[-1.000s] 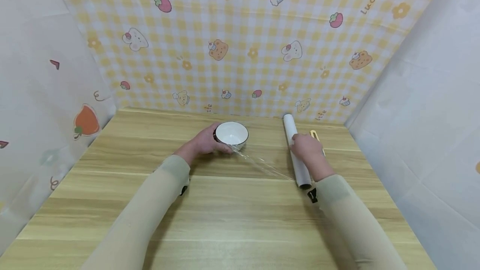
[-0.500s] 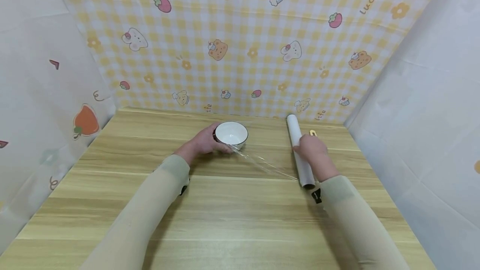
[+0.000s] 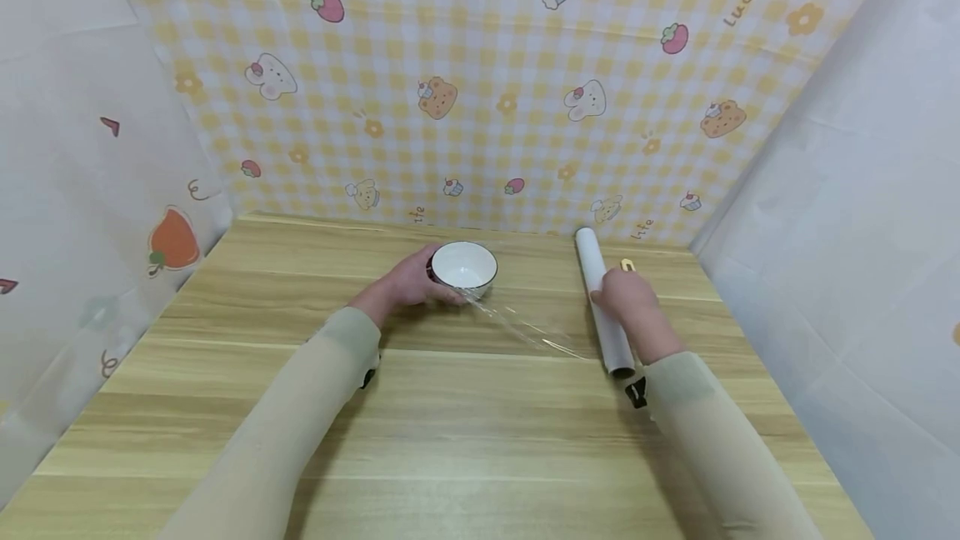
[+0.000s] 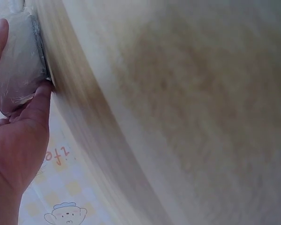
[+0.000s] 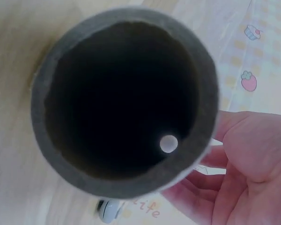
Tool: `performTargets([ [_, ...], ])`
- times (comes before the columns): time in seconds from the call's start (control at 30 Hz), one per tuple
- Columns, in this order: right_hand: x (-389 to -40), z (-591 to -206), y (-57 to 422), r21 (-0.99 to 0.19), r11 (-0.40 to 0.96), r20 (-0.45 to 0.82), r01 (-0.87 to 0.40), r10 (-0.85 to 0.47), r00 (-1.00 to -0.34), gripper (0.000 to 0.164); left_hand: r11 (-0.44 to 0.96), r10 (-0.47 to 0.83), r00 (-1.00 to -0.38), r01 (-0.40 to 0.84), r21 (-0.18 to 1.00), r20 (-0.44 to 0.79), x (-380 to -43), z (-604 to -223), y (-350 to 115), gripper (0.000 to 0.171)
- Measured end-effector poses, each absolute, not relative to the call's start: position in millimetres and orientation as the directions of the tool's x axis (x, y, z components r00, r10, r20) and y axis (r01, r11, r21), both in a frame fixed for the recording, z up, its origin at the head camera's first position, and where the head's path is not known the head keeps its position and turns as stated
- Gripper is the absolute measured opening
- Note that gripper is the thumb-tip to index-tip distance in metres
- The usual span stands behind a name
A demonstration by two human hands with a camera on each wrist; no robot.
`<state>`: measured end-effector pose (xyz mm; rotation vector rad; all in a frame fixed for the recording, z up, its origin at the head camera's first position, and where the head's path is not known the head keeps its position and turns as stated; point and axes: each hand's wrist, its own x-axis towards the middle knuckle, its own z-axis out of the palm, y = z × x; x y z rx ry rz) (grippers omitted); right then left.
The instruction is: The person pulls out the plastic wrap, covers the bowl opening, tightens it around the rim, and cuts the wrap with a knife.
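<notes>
- Slanting at the right of the table (image 3: pixel 480 440), the white roll (image 3: pixel 611 332) was gripped by the right hand (image 3: pixel 628 300).
- Clear film (image 3: pixel 517 328) extended from the bowl (image 3: pixel 467 269) toward the roll.
- At far middle, this bowl was held by the left hand (image 3: pixel 414 280).

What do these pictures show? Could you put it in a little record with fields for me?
Left hand: grips the bowl
Right hand: holds the white roll
Bowl: white inside, dark rim, upright
Clear film: runs from the bowl toward the roll
Yellow object: beyond the right hand, partly hidden
Surface: wood-grain table
Backdrop: yellow-and-white checks with cartoon prints
</notes>
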<state>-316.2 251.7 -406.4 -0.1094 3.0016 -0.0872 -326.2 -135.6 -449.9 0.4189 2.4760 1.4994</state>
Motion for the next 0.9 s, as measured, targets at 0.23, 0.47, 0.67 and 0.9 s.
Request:
performTargets([
  [0.23,-312.7,-404.9,254.5,-0.093,0.996,-0.154,-0.005,-0.019,-0.988,0.043,0.444,0.353,-0.935,0.129,0.887,-0.041,-327.0,-451.3,-134.7,0.108],
  [0.47,-313.7,-400.6,255.5,-0.103,0.995,-0.178,0.014,-0.004,-0.984,0.047,0.451,0.347,-0.937,0.129,0.883,-0.040,-328.9,-453.6,-137.4,0.108],
  [0.67,-313.7,-400.7,257.9,-0.107,0.994,-0.187,0.014,-0.006,-0.982,0.046,0.459,0.351,-0.935,0.134,0.878,-0.041,-329.1,-454.8,-138.5,0.109],
  [0.9,-316.1,-398.0,264.2,-0.117,0.993,-0.157,0.012,-0.007,-0.988,0.061,0.449,0.356,-0.934,0.133,0.884,-0.040,-329.7,-454.0,-139.0,0.109],
])
